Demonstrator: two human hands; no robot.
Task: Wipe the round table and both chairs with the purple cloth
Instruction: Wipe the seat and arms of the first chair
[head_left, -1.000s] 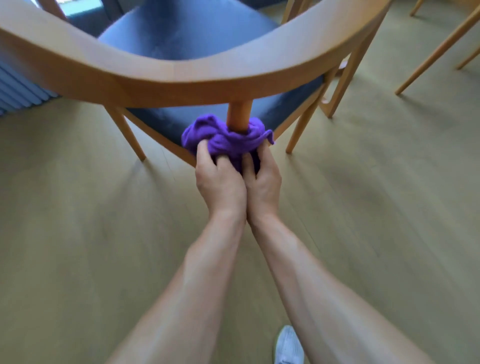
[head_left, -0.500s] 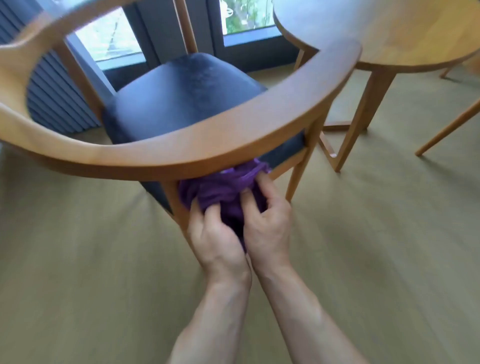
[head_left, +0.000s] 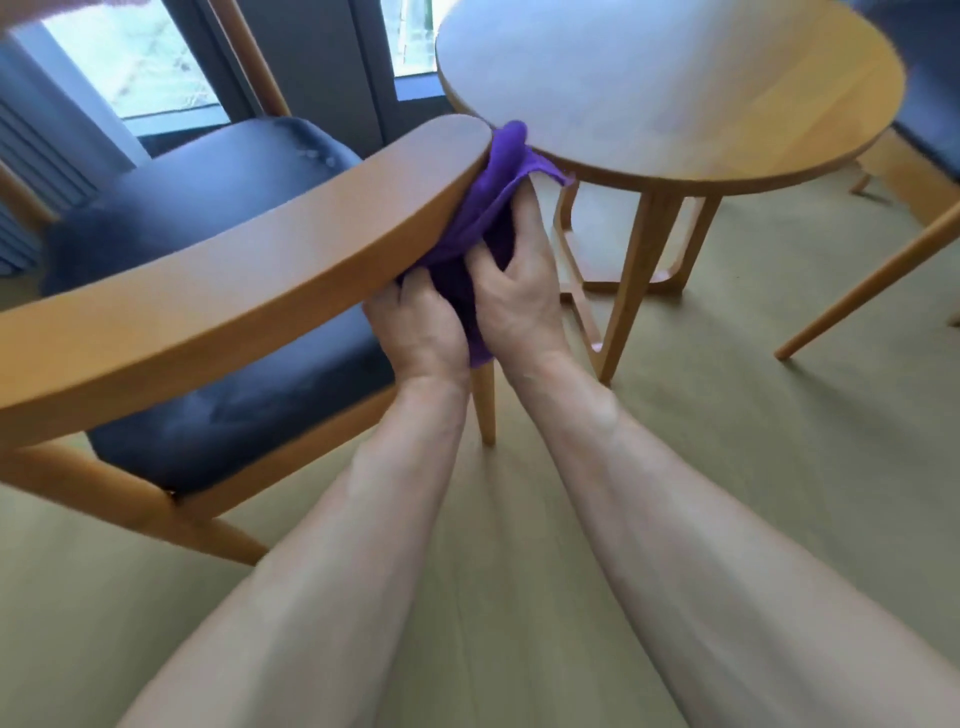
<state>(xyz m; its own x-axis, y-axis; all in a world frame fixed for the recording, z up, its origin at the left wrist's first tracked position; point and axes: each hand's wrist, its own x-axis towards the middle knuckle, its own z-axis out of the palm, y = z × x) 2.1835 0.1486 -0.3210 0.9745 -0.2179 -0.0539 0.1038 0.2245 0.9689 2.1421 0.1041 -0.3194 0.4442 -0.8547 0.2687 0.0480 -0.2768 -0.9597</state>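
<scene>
The purple cloth (head_left: 488, 218) is bunched against the underside and right end of the near chair's curved wooden armrest (head_left: 291, 280). My left hand (head_left: 415, 332) grips the cloth's lower part, just under the armrest. My right hand (head_left: 519, 296) holds the cloth from the right, fingers pressed into it. The chair has a dark blue seat (head_left: 218, 208) and light wooden legs. The round wooden table (head_left: 675, 88) stands just beyond the cloth, at upper right. A second chair (head_left: 930, 135) shows partly at the right edge.
The table's legs and lower frame (head_left: 639, 270) stand right of my hands. A slanted leg (head_left: 872, 291) of the second chair crosses the floor at right. Windows with dark frames (head_left: 311, 67) lie behind the near chair. The floor is pale wood.
Both hands have carried the cloth up from the post below the backrest to the right end of the armrest. The view has lifted, bringing the whole round table into sight.
</scene>
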